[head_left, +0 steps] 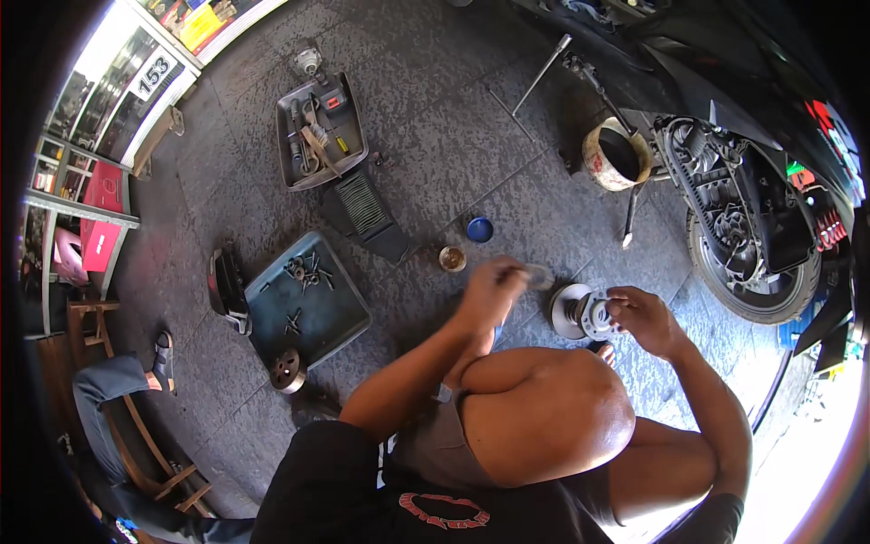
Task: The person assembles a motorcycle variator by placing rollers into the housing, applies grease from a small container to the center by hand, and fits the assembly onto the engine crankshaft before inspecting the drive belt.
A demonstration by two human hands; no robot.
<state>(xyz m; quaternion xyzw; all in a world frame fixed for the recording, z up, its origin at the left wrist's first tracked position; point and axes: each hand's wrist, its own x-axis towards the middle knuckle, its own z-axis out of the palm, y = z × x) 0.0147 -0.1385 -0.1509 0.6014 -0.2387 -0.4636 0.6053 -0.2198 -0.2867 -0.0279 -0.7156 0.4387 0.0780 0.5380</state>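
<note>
My left hand (489, 290) is closed round a small pale grey object (540, 276), blurred so that its kind does not show. It is held just left of a scooter pulley assembly (568, 310), a shiny disc joined to a round plate with holes. My right hand (645, 321) has its fingers curled on the right rim of that plate and steadies the assembly near my raised knee. Left of my left hand, a small jar of amber grease (451, 259) stands uncovered on the floor beside a round blue lid (479, 229).
A scooter (725, 218) with its side casing off stands at the right, by a dirty bucket (596, 167). On the left lie a blue-grey tray (335, 313) of metal parts, a clutch bell (288, 372), an air filter (366, 210) and a tool bin (284, 145). A person's leg (104, 399) shows by a wooden bench (145, 444).
</note>
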